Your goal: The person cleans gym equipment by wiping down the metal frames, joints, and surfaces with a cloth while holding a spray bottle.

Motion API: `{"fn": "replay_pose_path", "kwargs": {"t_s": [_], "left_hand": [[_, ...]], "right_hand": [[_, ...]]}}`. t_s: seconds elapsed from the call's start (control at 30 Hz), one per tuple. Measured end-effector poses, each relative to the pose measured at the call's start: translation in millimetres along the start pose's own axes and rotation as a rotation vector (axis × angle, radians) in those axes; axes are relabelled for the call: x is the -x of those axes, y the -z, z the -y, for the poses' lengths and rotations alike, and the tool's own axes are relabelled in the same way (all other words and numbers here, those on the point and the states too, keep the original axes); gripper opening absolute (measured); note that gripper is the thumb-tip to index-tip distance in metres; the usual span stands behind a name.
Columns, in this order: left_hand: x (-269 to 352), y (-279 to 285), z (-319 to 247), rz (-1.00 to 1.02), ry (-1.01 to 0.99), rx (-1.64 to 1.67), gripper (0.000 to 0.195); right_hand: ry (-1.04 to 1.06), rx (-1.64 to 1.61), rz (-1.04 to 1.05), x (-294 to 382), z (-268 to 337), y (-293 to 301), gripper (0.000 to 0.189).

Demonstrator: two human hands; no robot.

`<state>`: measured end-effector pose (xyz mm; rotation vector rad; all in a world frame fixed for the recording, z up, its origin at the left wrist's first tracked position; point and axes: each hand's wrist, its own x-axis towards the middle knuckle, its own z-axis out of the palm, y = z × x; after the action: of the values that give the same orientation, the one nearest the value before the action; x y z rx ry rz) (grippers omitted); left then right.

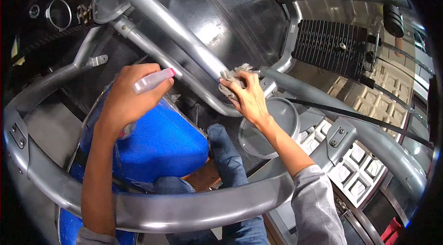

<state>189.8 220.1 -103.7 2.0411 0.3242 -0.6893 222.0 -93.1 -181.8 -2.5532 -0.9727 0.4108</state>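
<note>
My left hand [128, 96] is wrapped around a spray bottle; its translucent head [152, 81] with a pink nozzle tip points up and to the right. Most of the bottle's body is hidden behind the hand and wrist. A crumpled grey cloth [228, 84] is bunched under the fingers of my right hand [251, 98]. That cloth lies against the lower end of a thick silver-painted steel tube [176, 29] of a gym machine. Just below my right wrist is a round grey disc [270, 131]. A thinner bent tube [180, 77] runs between the two hands.
A blue padded seat [166, 144], partly under clear plastic, sits below my left hand. A curved silver frame tube [204, 207] crosses in front of my legs. At the right stand a black weight stack [328, 44], a black belt [360, 117] and white moulded panels [356, 165].
</note>
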Motion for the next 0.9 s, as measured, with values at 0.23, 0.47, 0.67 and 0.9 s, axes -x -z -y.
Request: {"fn": "replay_pose_path", "kwargs": {"t_s": [0.23, 0.47, 0.67, 0.9], "left_hand": [[-0.9, -11.0, -2.7, -0.098, -0.074, -0.041, 0.029], [0.8, -21.9, 5.9, -0.121, -0.094, -0.095, 0.027], [0.7, -24.4, 2.4, -0.119, -0.128, -0.101, 0.027], [-1.4, -29.0, 4.8, -0.140, -0.178, -0.123, 0.026]], "right_hand": [[0.332, 0.074, -0.198, -111.1, 26.7, -30.3, 0.039], [0.505, 0.423, 0.100, -101.1, 33.5, -30.3, 0.019], [0.441, 0.629, 0.357, -19.7, 14.3, -10.9, 0.020], [0.173, 0.171, 0.006, -79.3, 17.0, -6.2, 0.036]]}}
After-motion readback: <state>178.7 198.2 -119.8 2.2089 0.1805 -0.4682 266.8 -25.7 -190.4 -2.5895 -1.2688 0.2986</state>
